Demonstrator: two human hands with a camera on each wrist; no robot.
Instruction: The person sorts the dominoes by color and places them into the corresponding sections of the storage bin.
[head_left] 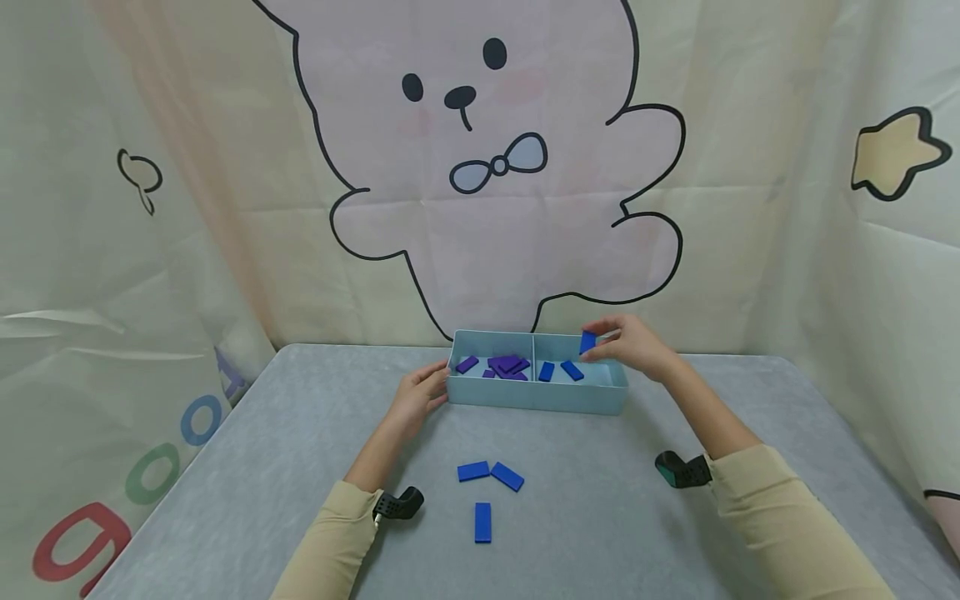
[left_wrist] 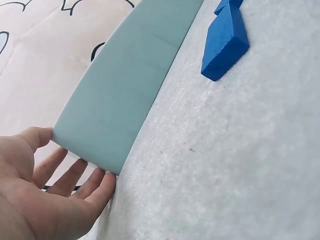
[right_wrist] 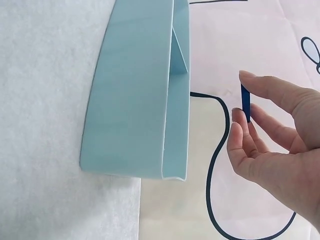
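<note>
A light blue two-compartment box (head_left: 540, 397) stands near the table's back edge. Against its left end rests my left hand (head_left: 414, 402), thumb at the upper corner and fingertips along the end wall, as the left wrist view (left_wrist: 60, 195) shows. Over the right compartment, my right hand (head_left: 630, 343) pinches a blue domino block (head_left: 588, 342) between thumb and fingers; the right wrist view has this block (right_wrist: 245, 102) edge-on, above the rim. Two blue blocks (head_left: 572, 371) lie in the right compartment, and several purple blocks (head_left: 506, 365) in the left one.
In front of the box, three blue blocks lie on the grey table (head_left: 585, 517): one at the left (head_left: 473, 472), one slanted (head_left: 507, 477), one nearer (head_left: 483, 522). A printed curtain (head_left: 750, 250) rises behind and beside the table.
</note>
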